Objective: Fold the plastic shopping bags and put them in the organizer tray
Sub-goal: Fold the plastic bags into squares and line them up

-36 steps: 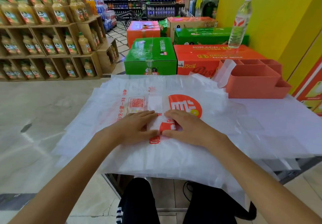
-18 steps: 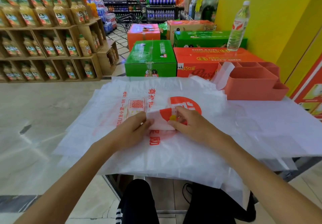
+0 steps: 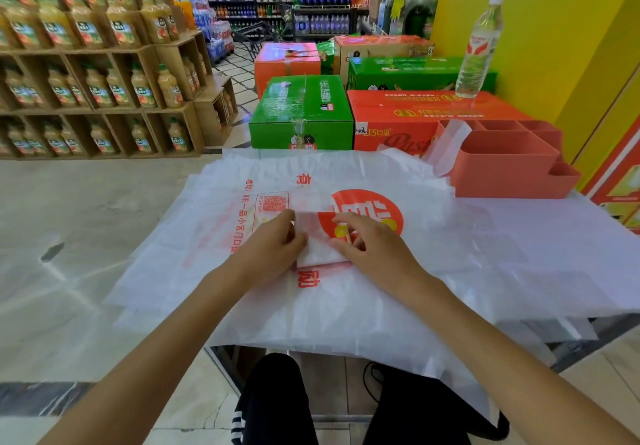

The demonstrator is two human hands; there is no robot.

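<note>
A small folded packet of white plastic bag lies on a stack of flat white shopping bags printed in red. My left hand holds the packet's left edge with its fingers curled over it. My right hand pinches the packet's right side, fingertips curled onto the fold. The coral organizer tray stands at the back right of the table, and a white folded bag sticks out of its left end.
Green and orange cartons stand just behind the table, with a water bottle upright on one. Wooden shelves of juice bottles fill the left. A yellow wall rises on the right. My knees show below the table's front edge.
The flat strip under both palms has been folded over into a small packet. Both hands have lifted from pressing flat and shifted slightly away from me, now holding the packet's two sides.
</note>
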